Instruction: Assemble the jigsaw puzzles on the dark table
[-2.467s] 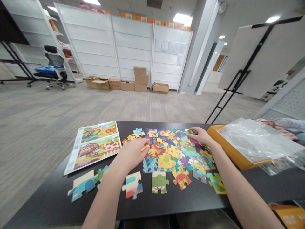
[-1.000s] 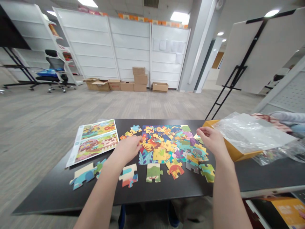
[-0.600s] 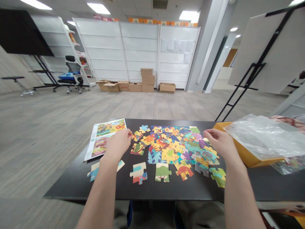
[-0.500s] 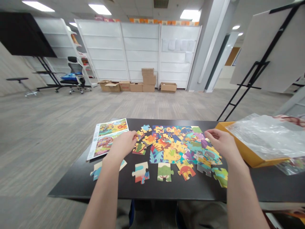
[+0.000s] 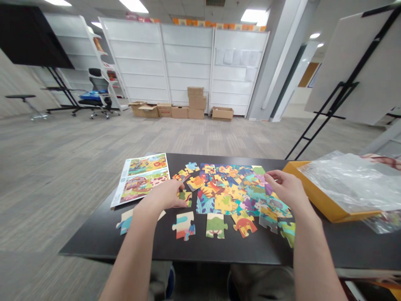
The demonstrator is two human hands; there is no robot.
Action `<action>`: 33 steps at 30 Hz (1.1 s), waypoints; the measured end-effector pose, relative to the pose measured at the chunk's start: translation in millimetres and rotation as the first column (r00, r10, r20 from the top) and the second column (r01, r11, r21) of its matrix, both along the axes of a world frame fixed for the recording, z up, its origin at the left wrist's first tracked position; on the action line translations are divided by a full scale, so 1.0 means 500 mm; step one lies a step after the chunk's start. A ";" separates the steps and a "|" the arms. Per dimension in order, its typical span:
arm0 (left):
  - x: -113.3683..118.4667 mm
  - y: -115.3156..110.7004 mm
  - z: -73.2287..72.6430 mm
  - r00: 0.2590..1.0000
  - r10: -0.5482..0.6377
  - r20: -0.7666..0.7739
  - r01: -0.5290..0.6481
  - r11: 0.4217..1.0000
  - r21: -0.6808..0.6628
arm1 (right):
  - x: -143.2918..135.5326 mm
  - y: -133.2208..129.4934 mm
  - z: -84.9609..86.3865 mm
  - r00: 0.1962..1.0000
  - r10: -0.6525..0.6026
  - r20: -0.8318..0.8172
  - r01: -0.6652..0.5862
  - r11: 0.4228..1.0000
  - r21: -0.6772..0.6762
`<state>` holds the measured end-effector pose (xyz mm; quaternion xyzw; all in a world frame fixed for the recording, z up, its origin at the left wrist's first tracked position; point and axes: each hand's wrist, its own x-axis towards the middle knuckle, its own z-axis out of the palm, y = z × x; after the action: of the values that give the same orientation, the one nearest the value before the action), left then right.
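On the black table lies a colourful jigsaw picture (image 5: 225,202), with many loose puzzle pieces heaped over it. My left hand (image 5: 164,194) is at its left side, thumb and index finger apart at the edge of a puzzle piece with green and dark red (image 5: 187,198). An orange puzzle piece (image 5: 196,182) lies just beyond those fingertips. Over the right side, my right hand (image 5: 283,184) has its thumb and fingertips pinched together beside a purple puzzle piece (image 5: 260,180). Whatever is between them is hidden.
Single pieces, including a green one (image 5: 215,225) and a red-orange one (image 5: 244,223), lie along the front. A picture sheet (image 5: 142,177) is at the left. On the right sits a yellow box (image 5: 328,209) with clear plastic (image 5: 354,179) in it.
My left hand has moved slightly nearer to me and its thumb and index finger have spread apart. My right hand has shifted a little left over the pieces.
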<state>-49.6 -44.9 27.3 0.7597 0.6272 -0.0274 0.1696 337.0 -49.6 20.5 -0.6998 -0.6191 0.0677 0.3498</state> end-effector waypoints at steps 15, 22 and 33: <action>0.052 -0.070 0.068 0.988 -0.143 0.056 0.147 0.987 -0.067 | 0.004 0.011 -0.016 0.998 0.056 0.037 -0.057 0.998 0.022; 0.076 -0.099 0.048 0.983 -0.134 -0.128 0.119 0.986 -0.119 | 0.000 0.004 -0.003 1.000 0.021 -0.008 -0.021 0.995 0.102; 0.055 -0.099 0.028 0.973 -0.217 0.074 0.225 0.965 -0.131 | 0.001 0.001 0.004 0.999 0.027 -0.022 -0.024 0.994 0.111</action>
<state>-21.9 -94.5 41.2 0.8117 0.5299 -0.0672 0.2364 337.3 -49.0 22.5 -0.6705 -0.6267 0.0458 0.3943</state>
